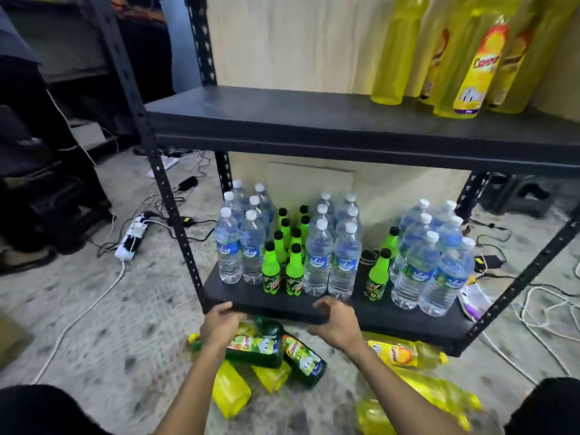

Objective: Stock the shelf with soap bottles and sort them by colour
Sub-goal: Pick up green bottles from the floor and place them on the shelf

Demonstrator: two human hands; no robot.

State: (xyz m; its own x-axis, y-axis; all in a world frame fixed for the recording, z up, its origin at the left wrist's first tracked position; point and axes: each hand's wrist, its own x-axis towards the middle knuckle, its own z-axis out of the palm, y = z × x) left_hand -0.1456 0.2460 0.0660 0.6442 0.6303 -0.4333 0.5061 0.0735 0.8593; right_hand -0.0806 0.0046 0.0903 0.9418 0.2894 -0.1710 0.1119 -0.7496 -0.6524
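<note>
Just beyond the left hand (pixel 219 324) and right hand (pixel 337 323) stand three clusters of clear water bottles (pixel 317 262), with green soda bottles (pixel 295 271) between them. Left of the left hand, a white power strip (pixel 131 237) lies on the speckled floor (pixel 141 340) near black chargers (pixel 187 183), its white cord (pixel 94 306) trailing nearer, with dark furniture (pixel 47 183) further left. Right of the right hand lie a black adapter (pixel 486 262) and looped white cables (pixel 523 309).

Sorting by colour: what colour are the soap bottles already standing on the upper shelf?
Yellow soap bottles, clearest in the head view.
</note>
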